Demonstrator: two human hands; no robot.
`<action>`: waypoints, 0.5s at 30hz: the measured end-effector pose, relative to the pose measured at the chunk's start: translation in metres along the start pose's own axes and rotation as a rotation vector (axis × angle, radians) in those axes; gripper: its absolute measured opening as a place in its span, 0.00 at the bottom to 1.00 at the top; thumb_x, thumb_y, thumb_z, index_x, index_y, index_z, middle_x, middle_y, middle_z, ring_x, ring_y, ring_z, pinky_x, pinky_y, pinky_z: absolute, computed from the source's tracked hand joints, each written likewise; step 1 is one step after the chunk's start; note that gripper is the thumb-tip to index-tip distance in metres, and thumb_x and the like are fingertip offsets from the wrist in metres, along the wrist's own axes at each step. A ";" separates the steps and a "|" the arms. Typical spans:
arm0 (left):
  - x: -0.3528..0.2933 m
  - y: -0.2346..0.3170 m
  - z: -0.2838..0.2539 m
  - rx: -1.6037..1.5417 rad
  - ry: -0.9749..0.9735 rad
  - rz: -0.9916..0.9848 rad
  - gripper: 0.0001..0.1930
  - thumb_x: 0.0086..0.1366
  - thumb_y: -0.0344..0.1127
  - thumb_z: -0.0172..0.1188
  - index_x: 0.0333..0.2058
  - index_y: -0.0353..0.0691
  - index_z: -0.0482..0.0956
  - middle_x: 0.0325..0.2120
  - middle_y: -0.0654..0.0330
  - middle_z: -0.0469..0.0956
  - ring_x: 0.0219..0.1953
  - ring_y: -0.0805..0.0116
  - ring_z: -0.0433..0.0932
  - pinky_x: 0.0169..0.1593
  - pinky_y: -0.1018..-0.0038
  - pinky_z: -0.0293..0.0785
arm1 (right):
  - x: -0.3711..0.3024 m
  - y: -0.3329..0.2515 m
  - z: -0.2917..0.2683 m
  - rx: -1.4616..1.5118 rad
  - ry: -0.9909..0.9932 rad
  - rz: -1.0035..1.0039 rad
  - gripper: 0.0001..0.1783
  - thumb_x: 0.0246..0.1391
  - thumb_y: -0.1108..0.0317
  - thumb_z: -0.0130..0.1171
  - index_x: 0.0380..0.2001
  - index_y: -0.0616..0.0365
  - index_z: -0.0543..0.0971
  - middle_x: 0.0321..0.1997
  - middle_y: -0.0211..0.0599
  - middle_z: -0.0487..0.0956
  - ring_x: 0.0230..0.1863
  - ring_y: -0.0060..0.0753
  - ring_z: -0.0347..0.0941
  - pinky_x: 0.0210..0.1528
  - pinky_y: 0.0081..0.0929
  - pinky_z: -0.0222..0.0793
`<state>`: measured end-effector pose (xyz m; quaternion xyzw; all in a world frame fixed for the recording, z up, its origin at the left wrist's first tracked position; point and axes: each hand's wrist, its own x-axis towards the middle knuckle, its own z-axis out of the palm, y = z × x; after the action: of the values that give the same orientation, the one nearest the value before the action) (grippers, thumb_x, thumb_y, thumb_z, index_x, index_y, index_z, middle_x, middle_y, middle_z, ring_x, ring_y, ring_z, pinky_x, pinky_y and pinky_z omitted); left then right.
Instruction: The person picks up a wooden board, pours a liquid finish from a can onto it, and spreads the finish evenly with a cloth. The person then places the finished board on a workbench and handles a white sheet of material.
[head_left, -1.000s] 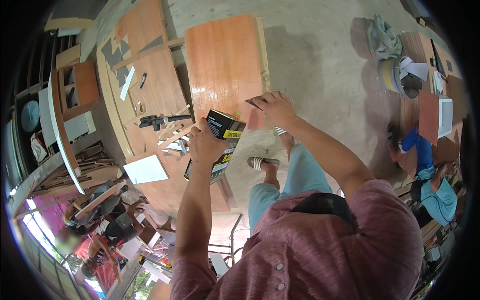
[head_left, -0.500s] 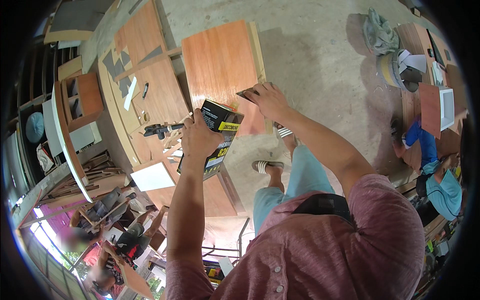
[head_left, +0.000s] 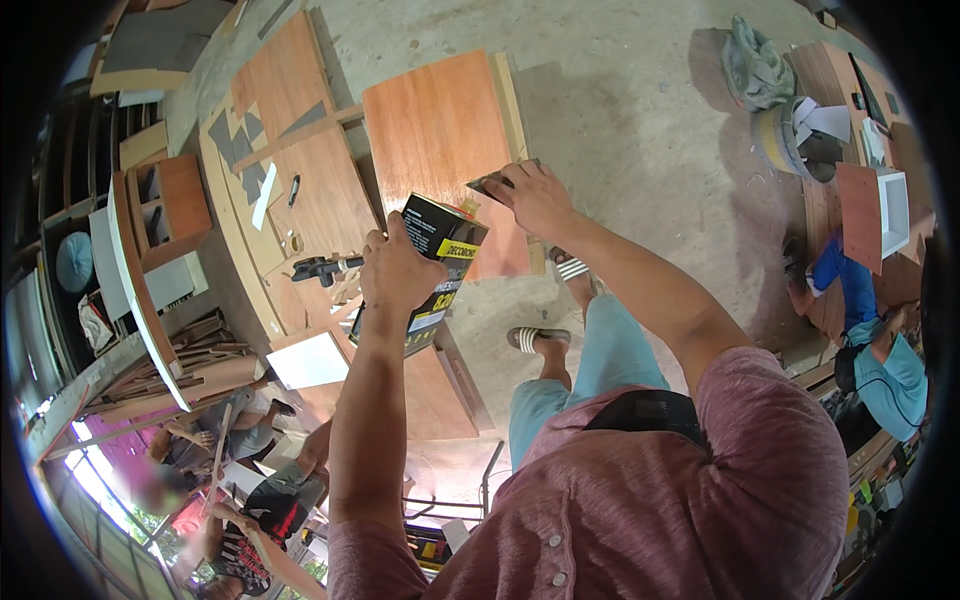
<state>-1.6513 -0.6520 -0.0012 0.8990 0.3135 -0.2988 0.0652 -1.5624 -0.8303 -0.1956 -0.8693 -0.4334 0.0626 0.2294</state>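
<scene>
My left hand (head_left: 396, 272) is wrapped round a rectangular black tin can (head_left: 447, 262) with yellow bands, held tilted over the near part of a reddish-brown plywood panel (head_left: 437, 125). Between the fingers and thumb of my right hand (head_left: 541, 200) is a flat, dark spreader (head_left: 490, 184), its blade beside the can's top corner and above the panel. The panel's surface looks glossy near the can. Whether the spreader touches the panel, I cannot tell.
Left of the panel, plywood sheets (head_left: 318, 165) carry dark offcuts, a white strip (head_left: 264, 197) and a black clamp-like tool (head_left: 318, 269). A bin of scraps (head_left: 797, 140) stands at the right. People (head_left: 885, 375) work at the right and lower left.
My right hand with the spreader has shifted slightly left, toward the can. The can stays nearly where it was. At the lower left, the other people have changed posture.
</scene>
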 end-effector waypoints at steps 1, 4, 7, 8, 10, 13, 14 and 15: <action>0.000 0.001 -0.001 0.006 -0.005 0.000 0.41 0.45 0.39 0.70 0.59 0.37 0.64 0.49 0.40 0.72 0.56 0.37 0.74 0.58 0.54 0.76 | 0.000 0.000 -0.001 -0.010 -0.002 -0.003 0.22 0.59 0.69 0.55 0.57 0.40 0.80 0.49 0.28 0.75 0.53 0.38 0.71 0.52 0.36 0.67; 0.001 0.005 -0.006 0.019 -0.017 -0.008 0.43 0.44 0.38 0.70 0.61 0.38 0.63 0.49 0.40 0.72 0.56 0.38 0.74 0.58 0.54 0.75 | -0.001 0.001 -0.003 -0.014 -0.008 -0.005 0.19 0.62 0.66 0.54 0.55 0.40 0.81 0.48 0.30 0.76 0.53 0.37 0.71 0.54 0.36 0.67; 0.002 0.007 -0.007 0.023 -0.016 -0.027 0.48 0.42 0.38 0.72 0.64 0.40 0.61 0.50 0.40 0.72 0.56 0.38 0.74 0.60 0.54 0.74 | -0.003 0.000 -0.004 -0.020 -0.012 -0.012 0.18 0.62 0.66 0.54 0.53 0.40 0.81 0.47 0.30 0.76 0.53 0.37 0.72 0.54 0.37 0.68; 0.001 0.007 -0.008 0.025 -0.011 -0.026 0.47 0.43 0.38 0.71 0.64 0.39 0.61 0.50 0.40 0.72 0.56 0.38 0.74 0.60 0.54 0.74 | -0.004 -0.001 -0.004 -0.024 -0.013 -0.016 0.18 0.61 0.67 0.54 0.53 0.40 0.81 0.47 0.31 0.76 0.53 0.37 0.72 0.54 0.37 0.68; 0.001 0.007 -0.009 0.026 -0.008 -0.025 0.47 0.43 0.38 0.71 0.64 0.39 0.61 0.50 0.40 0.72 0.56 0.38 0.74 0.60 0.54 0.74 | -0.005 -0.003 -0.007 -0.035 -0.035 -0.009 0.19 0.60 0.68 0.54 0.54 0.40 0.81 0.47 0.31 0.76 0.53 0.37 0.72 0.54 0.37 0.68; 0.002 0.006 -0.011 0.027 -0.014 -0.020 0.47 0.43 0.38 0.71 0.64 0.39 0.61 0.50 0.40 0.72 0.56 0.38 0.74 0.60 0.54 0.74 | -0.005 -0.002 -0.006 -0.039 -0.041 -0.006 0.20 0.59 0.69 0.54 0.54 0.41 0.80 0.48 0.31 0.76 0.54 0.38 0.71 0.54 0.37 0.68; 0.002 0.006 -0.011 0.030 -0.016 -0.018 0.47 0.43 0.38 0.71 0.64 0.39 0.61 0.50 0.40 0.72 0.56 0.38 0.74 0.60 0.54 0.73 | -0.005 -0.001 -0.005 -0.038 -0.038 -0.006 0.20 0.59 0.69 0.54 0.54 0.41 0.80 0.48 0.31 0.75 0.54 0.38 0.71 0.54 0.37 0.68; 0.003 0.006 -0.011 0.033 -0.018 -0.015 0.47 0.42 0.38 0.71 0.64 0.39 0.61 0.50 0.39 0.72 0.56 0.37 0.74 0.60 0.54 0.73 | -0.005 0.000 -0.004 -0.029 -0.032 -0.003 0.20 0.60 0.68 0.54 0.54 0.41 0.80 0.48 0.31 0.75 0.54 0.38 0.71 0.54 0.37 0.68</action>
<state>-1.6408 -0.6518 0.0059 0.8949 0.3146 -0.3123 0.0510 -1.5644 -0.8358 -0.1922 -0.8708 -0.4392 0.0697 0.2099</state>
